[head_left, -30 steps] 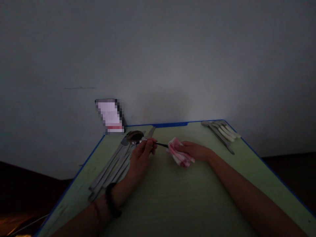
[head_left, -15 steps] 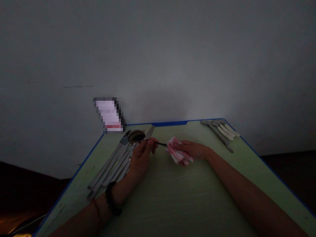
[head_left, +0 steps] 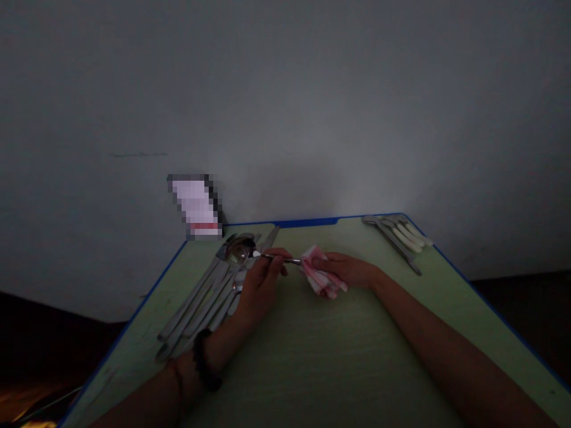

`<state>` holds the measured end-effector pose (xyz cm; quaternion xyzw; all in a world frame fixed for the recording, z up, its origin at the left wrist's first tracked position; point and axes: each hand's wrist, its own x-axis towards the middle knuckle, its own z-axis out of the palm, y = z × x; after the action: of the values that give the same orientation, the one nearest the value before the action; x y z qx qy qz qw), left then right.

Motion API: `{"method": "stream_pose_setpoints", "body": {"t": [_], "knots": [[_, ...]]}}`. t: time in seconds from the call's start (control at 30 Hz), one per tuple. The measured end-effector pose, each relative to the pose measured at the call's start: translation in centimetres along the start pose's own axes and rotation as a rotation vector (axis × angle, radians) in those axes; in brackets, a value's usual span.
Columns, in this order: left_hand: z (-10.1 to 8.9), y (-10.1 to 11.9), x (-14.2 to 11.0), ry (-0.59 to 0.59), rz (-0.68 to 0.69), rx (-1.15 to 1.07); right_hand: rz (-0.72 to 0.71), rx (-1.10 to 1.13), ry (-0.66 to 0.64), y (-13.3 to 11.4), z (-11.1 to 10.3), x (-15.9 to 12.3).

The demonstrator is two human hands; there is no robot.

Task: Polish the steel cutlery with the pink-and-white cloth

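Note:
My left hand [head_left: 260, 285] is closed around the handle of a shiny metal ladle [head_left: 241, 251], its round bowl pointing left over other cutlery. At the handle's right end, my right hand [head_left: 350, 270] pinches a pink-and-white cloth [head_left: 322, 278], which hides the tip of the handle. Beneath and beside my left hand lies a spread of metal utensils [head_left: 200, 303] with long handles, partly covered by that hand and the ladle's bowl.
The pale green table [head_left: 339, 356] has a blue edge and meets a grey wall [head_left: 357, 107]. A pixelated phone-like screen [head_left: 196, 205] leans at the back left. Several white-handled utensils [head_left: 408, 235] and a long metal spoon [head_left: 392, 244] lie at the back right.
The ladle has turned in my left hand; its bowl now sits slightly further left and looks brighter. The cloth and my right hand have barely moved.

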<state>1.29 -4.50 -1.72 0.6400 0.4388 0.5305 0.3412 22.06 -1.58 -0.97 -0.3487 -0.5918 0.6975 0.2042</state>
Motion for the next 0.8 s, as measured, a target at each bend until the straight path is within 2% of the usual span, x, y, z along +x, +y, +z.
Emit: {"method": "stream_pose_setpoints", "body": {"t": [0.13, 0.27, 0.37, 0.47, 0.53, 0.6, 0.7, 0.8], "knots": [[0.2, -0.3, -0.2, 0.060, -0.002, -0.062, -0.034, -0.018, 0.016, -0.3, 0.3, 0.0], [0.5, -0.3, -0.2, 0.136, -0.025, -0.175, -0.026, 0.055, 0.052, 0.3, 0.2, 0.1], [0.4, -0.3, 0.1, 0.207, -0.049, -0.210, -0.024, 0.191, 0.090, 1.0, -0.2, 0.5], [0.0, -0.3, 0.2, 0.217, -0.044, -0.190, -0.101, 0.430, 0.153, 1.2, -0.5, 0.9], [-0.1, -0.2, 0.1, 0.179, -0.032, -0.191, -0.161, 0.601, 0.186, 1.0, -0.6, 1.2], [0.0, 0.0, -0.1, 0.089, -0.055, -0.192, -0.223, 0.725, 0.180, 0.7, -0.6, 1.3], [0.3, 0.6, -0.6, -0.070, -0.132, -0.128, -0.288, 0.817, 0.113, 0.4, -0.6, 1.2], [0.5, 1.3, -1.1, -0.157, -0.174, -0.009, -0.271, 0.862, 0.104, 0.3, -0.5, 1.1]]}}
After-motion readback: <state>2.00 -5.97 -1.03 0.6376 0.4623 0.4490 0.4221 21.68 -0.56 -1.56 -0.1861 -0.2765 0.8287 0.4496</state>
